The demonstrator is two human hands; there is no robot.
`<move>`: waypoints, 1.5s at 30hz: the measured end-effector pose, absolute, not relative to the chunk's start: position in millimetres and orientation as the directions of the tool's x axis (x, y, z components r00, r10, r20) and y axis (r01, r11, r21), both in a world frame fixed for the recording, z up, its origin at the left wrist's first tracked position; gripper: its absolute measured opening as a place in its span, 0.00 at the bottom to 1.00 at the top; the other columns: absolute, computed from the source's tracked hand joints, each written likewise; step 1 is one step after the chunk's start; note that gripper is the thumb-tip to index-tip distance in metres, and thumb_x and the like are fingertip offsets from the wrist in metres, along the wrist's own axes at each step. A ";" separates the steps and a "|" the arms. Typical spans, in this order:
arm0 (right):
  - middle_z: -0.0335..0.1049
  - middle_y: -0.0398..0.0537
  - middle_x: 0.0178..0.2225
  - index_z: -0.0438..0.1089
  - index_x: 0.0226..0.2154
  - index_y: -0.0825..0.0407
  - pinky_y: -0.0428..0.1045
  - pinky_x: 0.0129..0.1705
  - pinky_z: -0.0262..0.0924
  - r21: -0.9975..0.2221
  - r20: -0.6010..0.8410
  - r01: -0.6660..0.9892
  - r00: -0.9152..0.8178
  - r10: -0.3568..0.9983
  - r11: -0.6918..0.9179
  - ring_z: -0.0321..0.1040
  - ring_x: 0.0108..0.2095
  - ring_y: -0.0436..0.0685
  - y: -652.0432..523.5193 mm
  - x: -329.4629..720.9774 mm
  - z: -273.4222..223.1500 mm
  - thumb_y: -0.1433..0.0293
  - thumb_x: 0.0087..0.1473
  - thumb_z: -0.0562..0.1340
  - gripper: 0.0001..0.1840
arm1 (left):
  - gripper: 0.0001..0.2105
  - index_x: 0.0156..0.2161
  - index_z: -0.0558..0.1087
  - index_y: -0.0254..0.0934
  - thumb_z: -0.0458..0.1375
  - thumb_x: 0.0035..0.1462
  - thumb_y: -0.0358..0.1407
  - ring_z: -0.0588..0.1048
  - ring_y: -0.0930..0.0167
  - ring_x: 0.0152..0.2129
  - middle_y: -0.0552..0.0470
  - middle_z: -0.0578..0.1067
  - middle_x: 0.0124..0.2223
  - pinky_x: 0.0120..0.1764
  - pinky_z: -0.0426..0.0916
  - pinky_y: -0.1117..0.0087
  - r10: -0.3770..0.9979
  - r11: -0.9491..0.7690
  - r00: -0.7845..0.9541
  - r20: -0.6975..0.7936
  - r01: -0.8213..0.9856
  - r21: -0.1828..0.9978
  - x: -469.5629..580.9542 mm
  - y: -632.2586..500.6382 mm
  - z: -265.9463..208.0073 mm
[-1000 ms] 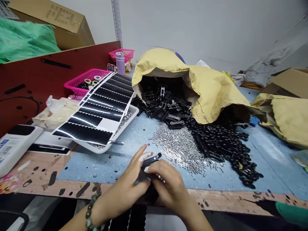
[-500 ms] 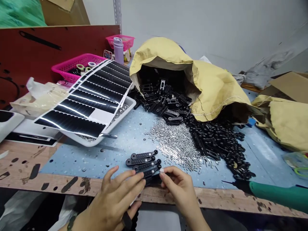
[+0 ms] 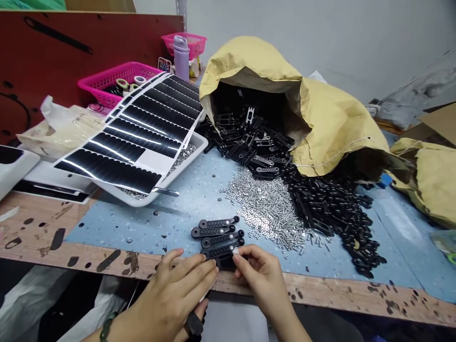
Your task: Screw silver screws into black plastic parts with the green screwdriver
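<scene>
Both hands meet at the near edge of the bench over a small black plastic part [image 3: 224,261] that lies at the front of a row of flat black perforated plastic link pieces [image 3: 218,235]. The left hand [image 3: 174,297] has its fingers laid out long and close together, tips touching the part's left end; the right hand [image 3: 261,278] is curled, thumb and forefinger pinching its right end. It is partly hidden between the fingers, so whether it is lifted or resting on the blue mat [image 3: 185,213] is hard to say. A second ago the hands held one link in the air and no row lay on the mat; now four links sit side by side just beyond the fingertips, so the pieces have been set down in order. Further out from the right hand spreads a heap of small silver screws and nuts [image 3: 265,213], and beyond that a yellow paper sack spilling black parts [image 3: 320,123]. Up and left of the left hand stands a white tray carrying sheets of black stickers [image 3: 149,135].
</scene>
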State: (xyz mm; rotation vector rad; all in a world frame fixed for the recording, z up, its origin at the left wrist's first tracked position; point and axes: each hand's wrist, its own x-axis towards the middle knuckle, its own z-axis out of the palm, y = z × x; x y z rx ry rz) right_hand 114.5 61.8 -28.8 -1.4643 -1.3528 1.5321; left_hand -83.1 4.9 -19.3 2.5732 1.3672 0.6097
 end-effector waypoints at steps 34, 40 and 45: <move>0.67 0.50 0.41 0.55 0.50 0.47 0.52 0.43 0.65 -0.707 0.363 0.270 -0.654 0.664 0.653 0.67 0.41 0.57 42.6 100.8 8.8 0.78 0.55 0.57 0.22 | 0.35 0.56 0.59 0.39 0.48 0.37 0.22 0.69 0.63 0.46 0.47 0.71 0.49 0.48 0.68 0.62 0.873 -0.394 0.485 0.046 0.648 0.651 -77.6 11.9 18.1; 0.69 0.44 0.32 0.64 0.40 0.47 0.47 0.33 0.64 -0.861 0.245 0.223 -0.606 0.757 0.457 0.67 0.32 0.53 44.9 104.0 16.7 0.75 0.58 0.57 0.09 | 0.33 0.61 0.49 0.41 0.49 0.47 0.27 0.66 0.63 0.53 0.46 0.64 0.58 0.49 0.69 0.65 0.962 -0.263 0.231 0.145 0.643 0.719 -88.8 1.8 11.2; 0.65 0.43 0.27 0.70 0.32 0.50 0.45 0.27 0.60 -0.943 -0.047 0.326 -0.336 0.941 0.069 0.65 0.27 0.52 70.2 120.6 6.3 0.68 0.57 0.59 0.05 | 0.25 0.59 0.60 0.40 0.53 0.55 0.30 0.62 0.59 0.54 0.48 0.65 0.59 0.54 0.57 0.57 0.926 -0.374 0.285 0.246 0.777 0.507 -99.0 -2.9 -6.6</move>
